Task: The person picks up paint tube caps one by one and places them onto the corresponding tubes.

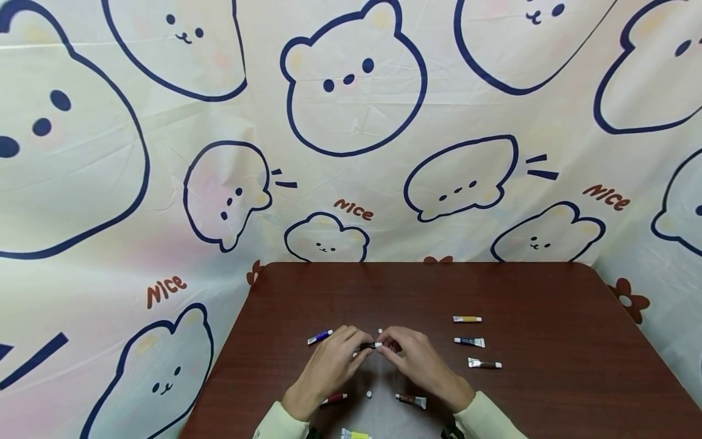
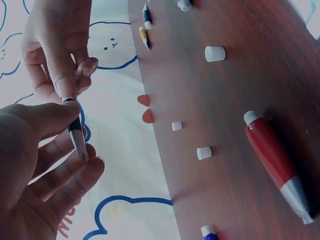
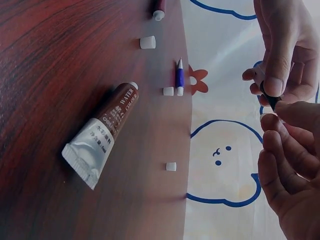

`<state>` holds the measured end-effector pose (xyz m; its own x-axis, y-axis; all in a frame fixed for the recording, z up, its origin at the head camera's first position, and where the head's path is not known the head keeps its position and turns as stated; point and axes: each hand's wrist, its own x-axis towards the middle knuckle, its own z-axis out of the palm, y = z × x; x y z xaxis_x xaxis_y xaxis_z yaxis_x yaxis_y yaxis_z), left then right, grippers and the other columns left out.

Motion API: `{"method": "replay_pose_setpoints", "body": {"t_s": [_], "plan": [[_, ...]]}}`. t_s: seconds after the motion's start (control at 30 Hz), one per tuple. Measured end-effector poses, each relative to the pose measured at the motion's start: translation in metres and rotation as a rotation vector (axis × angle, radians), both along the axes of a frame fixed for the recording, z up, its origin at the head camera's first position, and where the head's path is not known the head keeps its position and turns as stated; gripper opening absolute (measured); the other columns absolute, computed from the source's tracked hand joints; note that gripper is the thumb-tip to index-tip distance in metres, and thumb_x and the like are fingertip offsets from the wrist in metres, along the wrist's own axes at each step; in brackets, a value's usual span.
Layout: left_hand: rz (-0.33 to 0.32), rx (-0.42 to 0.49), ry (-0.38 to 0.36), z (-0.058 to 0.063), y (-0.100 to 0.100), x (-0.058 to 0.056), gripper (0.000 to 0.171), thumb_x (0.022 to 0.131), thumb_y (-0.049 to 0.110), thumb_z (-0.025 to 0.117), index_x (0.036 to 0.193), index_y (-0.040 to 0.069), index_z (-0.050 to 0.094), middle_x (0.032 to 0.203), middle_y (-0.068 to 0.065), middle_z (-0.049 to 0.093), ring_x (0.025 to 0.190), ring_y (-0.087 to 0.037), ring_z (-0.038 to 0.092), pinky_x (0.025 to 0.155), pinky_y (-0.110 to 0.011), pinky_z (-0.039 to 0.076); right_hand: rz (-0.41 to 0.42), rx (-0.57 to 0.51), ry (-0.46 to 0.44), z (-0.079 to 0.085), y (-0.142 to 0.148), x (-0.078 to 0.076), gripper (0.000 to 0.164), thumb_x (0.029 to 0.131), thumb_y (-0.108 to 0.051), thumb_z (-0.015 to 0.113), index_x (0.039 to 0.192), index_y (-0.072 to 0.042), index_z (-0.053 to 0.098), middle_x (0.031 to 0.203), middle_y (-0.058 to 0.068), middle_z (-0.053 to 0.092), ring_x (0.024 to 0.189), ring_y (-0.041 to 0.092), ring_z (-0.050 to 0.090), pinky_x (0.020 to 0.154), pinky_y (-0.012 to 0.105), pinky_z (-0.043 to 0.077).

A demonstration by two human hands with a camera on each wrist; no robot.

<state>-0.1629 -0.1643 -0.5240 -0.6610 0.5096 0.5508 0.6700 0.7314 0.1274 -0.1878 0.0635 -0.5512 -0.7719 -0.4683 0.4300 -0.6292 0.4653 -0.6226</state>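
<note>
Over the middle of the table, my left hand (image 1: 340, 356) pinches a small black paint tube (image 1: 366, 346) between thumb and fingers. Its flat silver end (image 2: 79, 145) points down past the left fingers in the left wrist view. At the tube's other end, my right hand (image 1: 419, 360) pinches the white cap (image 1: 377, 345) with its fingertips, which hide most of it in the wrist views. Below the hands lie a brown paint tube (image 3: 107, 127) and a red paint tube (image 2: 272, 155), both with silver ends.
Loose white caps (image 1: 369, 394) (image 2: 204, 153) (image 3: 171, 166) lie on the dark table (image 1: 548, 390). A blue tube (image 1: 320, 337) is at left, a yellow-green tube (image 1: 359, 435) at the near edge. Yellow (image 1: 467, 319), dark blue (image 1: 469, 342) and dark brown tubes (image 1: 485, 364) lie at right. Behind hangs a printed cloth (image 1: 351, 183).
</note>
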Motion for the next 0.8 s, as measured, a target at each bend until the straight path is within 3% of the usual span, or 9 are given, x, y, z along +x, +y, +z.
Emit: {"method": "replay_pose_setpoints", "body": {"t_s": [0.33,0.47,0.6,0.8], "plan": [[0.000,-0.004,-0.020,0.0035,-0.0006,0.0020,0.017,0.096,0.023,0.086,0.110,0.023,0.076,0.105,0.012,0.074,0.094,-0.005,0.067,0.078,-0.024,0.058,-0.040,0.025,-0.018,-0.0003,-0.0005,0.0004,0.016,0.109,-0.035,0.068,0.108,-0.022,0.078,0.099,-0.011,0.076,0.085,-0.002,0.065,0.073,0.024,0.057],[-0.006,0.005,-0.016,0.0038,-0.0016,0.0016,0.018,0.096,0.020,0.087,0.111,0.022,0.076,0.106,0.011,0.074,0.095,-0.005,0.067,0.079,-0.024,0.058,-0.033,0.009,0.058,-0.0007,0.0000,0.0009,0.014,0.102,-0.027,0.080,0.113,-0.018,0.077,0.102,-0.008,0.075,0.086,-0.001,0.066,0.074,0.023,0.059],[-0.016,0.009,-0.005,0.0028,-0.0015,0.0006,0.019,0.095,0.019,0.087,0.111,0.021,0.076,0.105,0.011,0.073,0.095,-0.006,0.066,0.079,-0.024,0.058,0.006,-0.005,0.113,-0.0006,0.0001,0.0001,0.024,0.093,-0.012,0.088,0.111,-0.017,0.073,0.103,-0.006,0.073,0.086,0.001,0.066,0.074,0.021,0.060],[-0.023,0.004,0.001,0.0016,-0.0004,0.0008,0.020,0.095,0.020,0.087,0.111,0.022,0.075,0.105,0.011,0.073,0.095,-0.007,0.067,0.079,-0.024,0.058,0.005,0.003,0.072,0.0003,0.0009,0.0001,0.016,0.098,-0.013,0.083,0.109,-0.018,0.073,0.101,-0.007,0.073,0.088,0.001,0.066,0.074,0.021,0.060]]}}
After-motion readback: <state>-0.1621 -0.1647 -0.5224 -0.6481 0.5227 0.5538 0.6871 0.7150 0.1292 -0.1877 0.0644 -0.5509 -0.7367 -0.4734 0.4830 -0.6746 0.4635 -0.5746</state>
